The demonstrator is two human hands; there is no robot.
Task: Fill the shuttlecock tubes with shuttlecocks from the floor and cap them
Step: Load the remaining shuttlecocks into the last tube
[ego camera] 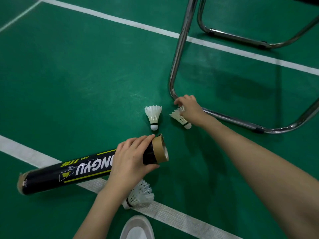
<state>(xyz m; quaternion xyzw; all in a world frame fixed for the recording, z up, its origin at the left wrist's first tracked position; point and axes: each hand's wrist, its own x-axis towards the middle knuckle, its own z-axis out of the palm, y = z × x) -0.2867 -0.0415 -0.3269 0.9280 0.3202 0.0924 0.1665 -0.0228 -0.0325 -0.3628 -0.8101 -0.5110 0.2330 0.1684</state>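
A long black shuttlecock tube [69, 171] with yellow lettering lies tilted over the green floor, its brown open end [161, 150] pointing right. My left hand [131, 159] grips the tube near that end. My right hand [188, 107] reaches down by a chair leg and closes on the feathers of a white shuttlecock [181, 119]. Another white shuttlecock [153, 116] lies on the floor between the hands, cork toward me. A third shuttlecock [139, 195] rests on the white line under my left forearm.
A chrome tubular chair frame [179, 49] stands at the right, its floor rail [241, 124] running behind my right hand. White court lines [120, 19] cross the green floor. The toe of a white shoe [138, 228] shows at the bottom edge.
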